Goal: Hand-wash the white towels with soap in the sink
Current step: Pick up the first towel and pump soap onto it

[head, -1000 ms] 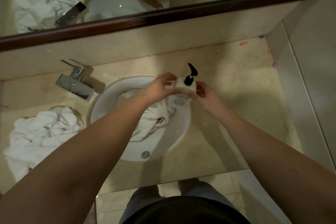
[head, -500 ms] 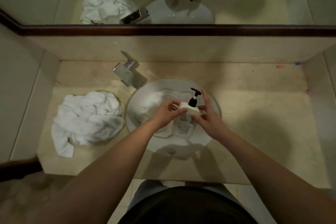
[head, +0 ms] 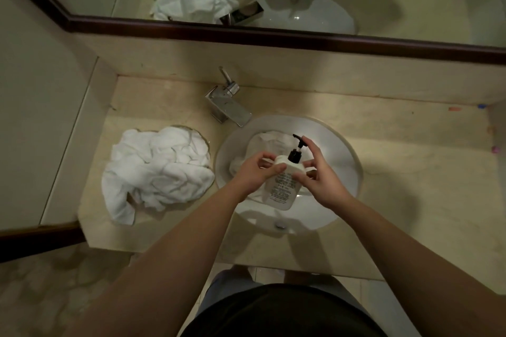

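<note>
risk: soap bottle (head: 283, 186) held tilted over sink (head: 339, 145); wet grip may slip, dropping bottle into basin. pump nozzle (head: 298, 138) aimed off-target would miss towel in sink (head: 269, 139). left hand (head: 256, 172) curled round bottle shoulder. right hand (head: 319, 176) pinches opposite shoulder, index finger raised beside pump. remaining towels (head: 156, 169) heaped on counter (head: 410, 172), left of sink.

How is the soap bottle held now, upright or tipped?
Tipped. The soap bottle leans over the sink, its black pump pointing away, gripped by left hand and right hand.
</note>
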Demonstrator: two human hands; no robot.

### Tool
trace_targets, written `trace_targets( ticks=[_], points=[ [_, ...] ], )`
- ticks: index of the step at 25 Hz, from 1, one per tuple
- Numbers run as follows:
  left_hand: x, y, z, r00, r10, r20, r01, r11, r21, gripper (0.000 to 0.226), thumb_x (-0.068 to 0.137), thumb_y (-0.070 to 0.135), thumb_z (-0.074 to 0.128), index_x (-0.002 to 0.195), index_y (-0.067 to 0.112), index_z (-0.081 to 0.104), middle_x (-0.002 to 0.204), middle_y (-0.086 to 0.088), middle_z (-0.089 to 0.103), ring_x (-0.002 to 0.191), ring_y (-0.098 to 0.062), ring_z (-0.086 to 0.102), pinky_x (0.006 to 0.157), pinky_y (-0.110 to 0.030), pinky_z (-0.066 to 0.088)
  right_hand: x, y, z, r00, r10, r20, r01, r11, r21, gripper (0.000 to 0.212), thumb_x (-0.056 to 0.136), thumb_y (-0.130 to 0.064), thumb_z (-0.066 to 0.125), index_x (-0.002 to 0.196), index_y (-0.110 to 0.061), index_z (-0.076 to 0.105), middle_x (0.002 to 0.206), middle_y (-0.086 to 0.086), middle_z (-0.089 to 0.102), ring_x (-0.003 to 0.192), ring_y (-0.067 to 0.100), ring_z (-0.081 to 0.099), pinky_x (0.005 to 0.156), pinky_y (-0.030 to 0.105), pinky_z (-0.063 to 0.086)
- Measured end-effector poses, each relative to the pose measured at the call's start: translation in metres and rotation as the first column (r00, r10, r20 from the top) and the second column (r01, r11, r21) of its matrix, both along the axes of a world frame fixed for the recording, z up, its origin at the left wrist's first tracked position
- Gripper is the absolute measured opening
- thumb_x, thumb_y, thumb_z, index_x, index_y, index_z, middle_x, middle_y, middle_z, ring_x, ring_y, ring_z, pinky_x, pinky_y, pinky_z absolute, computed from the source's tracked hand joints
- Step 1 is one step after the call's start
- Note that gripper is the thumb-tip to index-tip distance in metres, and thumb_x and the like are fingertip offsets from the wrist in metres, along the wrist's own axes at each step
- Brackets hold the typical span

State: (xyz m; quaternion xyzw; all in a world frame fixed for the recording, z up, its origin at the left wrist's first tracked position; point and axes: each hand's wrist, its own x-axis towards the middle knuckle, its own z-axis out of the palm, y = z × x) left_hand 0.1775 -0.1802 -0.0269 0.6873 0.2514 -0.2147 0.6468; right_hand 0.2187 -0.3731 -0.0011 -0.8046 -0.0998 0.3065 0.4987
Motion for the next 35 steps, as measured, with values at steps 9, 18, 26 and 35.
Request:
trace_targets(
  ticks=[9, 18, 26, 35],
  points=[
    [0.006, 0.007, -0.007, 1.0, 0.003, -0.021, -0.004, 0.999, -0.044, 0.033, 0.088, 0.033, 0.075, 0.115, 0.019, 0.061, 0.114, -0.014, 0.065, 0.096, -0.015, 0.063, 0.079, -0.026, 0.053, 0.01, 0.008, -0.012, 0.999, 0.008, 0.041, -0.006, 0.999, -0.034, 0.071, 0.095, -0.023, 0.065, 0.144, -0.058, 0.027, 0.112, 0.018, 0.054, 0.086, 0.035, 0.062, 0.084, 0.048, 0.056],
    [0.013, 0.003, 0.003, 0.999, -0.021, 0.035, 0.022, 0.999, -0.036, 0.032, 0.089, 0.03, 0.074, 0.116, 0.019, 0.061, 0.113, -0.007, 0.067, 0.103, -0.018, 0.063, 0.082, -0.025, 0.052, 0.012, -0.006, -0.013, 0.995, -0.08, -0.059, 0.081, 0.996, 0.025, 0.086, 0.091, -0.028, 0.07, 0.151, -0.051, 0.013, 0.11, 0.001, 0.057, 0.093, 0.018, 0.068, 0.082, 0.031, 0.058],
    [0.063, -0.057, 0.012, 0.982, -0.148, 0.117, 0.15, 0.989, -0.01, 0.032, 0.089, 0.027, 0.073, 0.118, 0.021, 0.06, 0.117, -0.007, 0.068, 0.11, -0.021, 0.065, 0.092, -0.034, 0.054, 0.04, -0.073, -0.003, 0.97, -0.229, -0.079, 0.235, 0.97, 0.068, 0.029, 0.091, -0.022, 0.07, 0.119, -0.023, 0.061, 0.105, -0.004, 0.071, 0.098, 0.01, 0.067, 0.089, 0.03, 0.052],
    [0.149, -0.163, 0.013, 0.879, -0.47, 0.082, 0.463, 0.882, 0.093, 0.043, 0.084, 0.023, 0.079, 0.12, 0.019, 0.056, 0.109, -0.003, 0.062, 0.097, -0.022, 0.066, 0.075, -0.035, 0.059, 0.089, -0.186, -0.007, 0.952, -0.305, -0.018, 0.303, 0.95, -0.075, 0.042, 0.085, -0.02, 0.076, 0.124, -0.012, 0.059, 0.112, 0.001, 0.068, 0.1, 0.013, 0.065, 0.089, 0.025, 0.05]
  ],
)
